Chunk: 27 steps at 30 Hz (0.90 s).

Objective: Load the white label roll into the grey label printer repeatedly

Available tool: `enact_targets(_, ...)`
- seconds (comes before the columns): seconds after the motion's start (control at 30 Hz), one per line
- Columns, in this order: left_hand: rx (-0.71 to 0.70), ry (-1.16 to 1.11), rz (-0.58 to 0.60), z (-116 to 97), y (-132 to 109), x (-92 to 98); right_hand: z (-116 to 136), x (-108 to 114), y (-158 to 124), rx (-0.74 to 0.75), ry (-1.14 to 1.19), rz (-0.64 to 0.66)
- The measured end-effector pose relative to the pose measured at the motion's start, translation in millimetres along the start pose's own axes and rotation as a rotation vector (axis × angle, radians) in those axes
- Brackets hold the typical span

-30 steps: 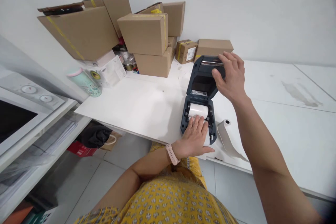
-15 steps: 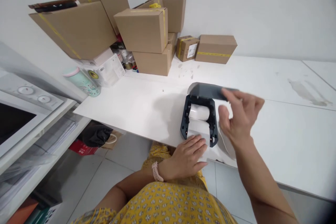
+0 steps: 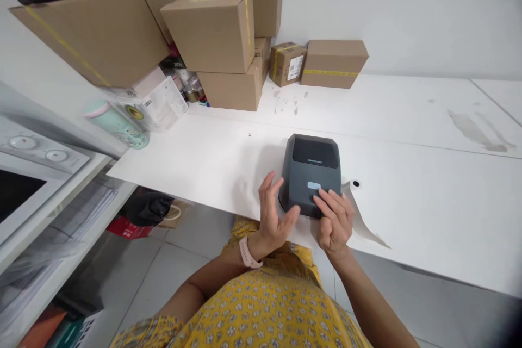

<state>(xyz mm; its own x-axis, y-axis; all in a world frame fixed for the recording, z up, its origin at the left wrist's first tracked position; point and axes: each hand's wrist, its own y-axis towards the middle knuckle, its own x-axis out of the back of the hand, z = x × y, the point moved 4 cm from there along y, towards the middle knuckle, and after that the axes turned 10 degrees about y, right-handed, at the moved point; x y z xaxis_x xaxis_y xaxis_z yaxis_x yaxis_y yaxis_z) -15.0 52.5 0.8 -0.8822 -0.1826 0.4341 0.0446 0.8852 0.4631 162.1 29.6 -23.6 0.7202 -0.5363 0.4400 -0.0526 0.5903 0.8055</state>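
Observation:
A dark grey label printer [image 3: 302, 196] stands near the front edge of the white table, its lid down and a light blue button on the lid. My right hand [image 3: 336, 223] rests its outstretched fingers on the lid's front right part, below the button. At the printer's front left corner, my left hand [image 3: 273, 217] is open with fingers spread and nothing in it. Whether its fingertips touch the printer, I cannot tell. Just right of the printer lies a small white paper roll [image 3: 362, 212] with a dark core, its loose end trailing toward the table edge. The printer's inside is hidden.
Cardboard boxes [image 3: 212, 32] are stacked at the back left, and two smaller ones, including a long box [image 3: 335, 62], stand by the wall. A mint tumbler [image 3: 122, 124] leans near a white carton [image 3: 159, 106]. A microwave [image 3: 32, 174] sits on the left shelf.
The printer's lid has swung down and shut, covering the white roll inside. My right hand has come down onto the lid. My left hand has lifted off the paper at the front.

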Motion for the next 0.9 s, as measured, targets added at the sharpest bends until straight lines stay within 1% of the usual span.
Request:
enact_targets(0.07, 0.252, -0.150, 0.097, 14, 5, -15.4, 0, -3, -4, 0.050, 0.003, -0.064)
enact_targets(0.1, 0.343, -0.220, 0.146, 19, 5, -22.4, 0, -5, -6, 0.057, 0.008, -0.072)
enact_targets(0.17, 0.445, -0.313, 0.213, 26, 3, -31.8, -1, -8, -9, 0.053, 0.019, -0.063)
enact_targets(0.2, 0.460, -0.335, 0.227, 28, 2, -34.1, -1, -9, -10, 0.050, 0.024, -0.070)
enact_targets(0.27, 0.452, -0.332, 0.219, 30, 1, -35.2, -1, -10, -12, 0.052, 0.028, -0.109)
enact_targets(0.33, 0.425, -0.300, 0.200, 30, 1, -34.1, -2, -11, -14, 0.059, 0.024, -0.148)
enact_targets(0.4, 0.408, -0.280, 0.205, 31, 0, -31.5, -3, -12, -14, 0.067, 0.022, -0.151)
enact_targets(0.5, 0.424, -0.305, 0.245, 32, -13, -21.2, -2, -10, -12, 0.035, 0.040, -0.104)
enact_targets(0.57, 0.469, -0.302, 0.258, 35, -28, -9.7, 0, -7, -9, -0.031, 0.082, -0.086)
enact_targets(0.6, 0.518, -0.287, 0.278, 36, -36, -4.6, 1, -6, -8, -0.073, 0.112, -0.090)
enact_targets(0.63, 0.561, -0.280, 0.316, 37, -43, -1.3, 2, -5, -7, -0.117, 0.143, -0.103)
enact_targets(0.7, 0.612, -0.297, 0.462, 35, -52, -2.3, 3, -3, -5, -0.178, 0.191, -0.149)
enact_targets(0.77, 0.636, -0.382, 0.600, 31, -54, -10.7, 3, -3, -3, -0.190, 0.206, -0.180)
enact_targets(0.8, 0.653, -0.439, 0.650, 30, -54, -16.3, 3, -3, -2, -0.184, 0.206, -0.183)
enact_targets(0.9, 0.741, -0.580, 0.715, 27, -50, -31.0, 1, -2, 0, -0.172, 0.197, -0.158)
